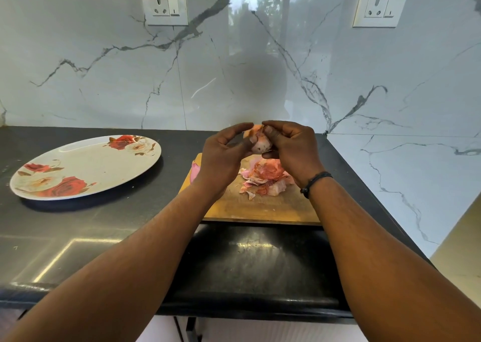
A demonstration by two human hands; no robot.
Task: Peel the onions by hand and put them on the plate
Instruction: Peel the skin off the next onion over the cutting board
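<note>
From the head view, the peeling step is in hand: both hands hold one onion point(257, 141) in the air above the far end of the wooden cutting board point(260, 209), which lies near the right end of the dark table point(91, 227). The left hand point(221, 159) cradles the onion, its grip curled round the left side, thumb on the front; the right hand point(291, 146) has its grip narrowed to a pinch at the onion's top, where a flake of skin seems to lift. The onion looks mostly pale, so I judge the peeling well along, with scraps left near the top. A heap of pink peels point(265, 177) lies on the board under the hands. The flowered plate point(86, 167) sits toward the table's left end, with no onion on it. Next, the pinched skin wants pulling away and dropping on the heap, then a carry leftward to the plate
</note>
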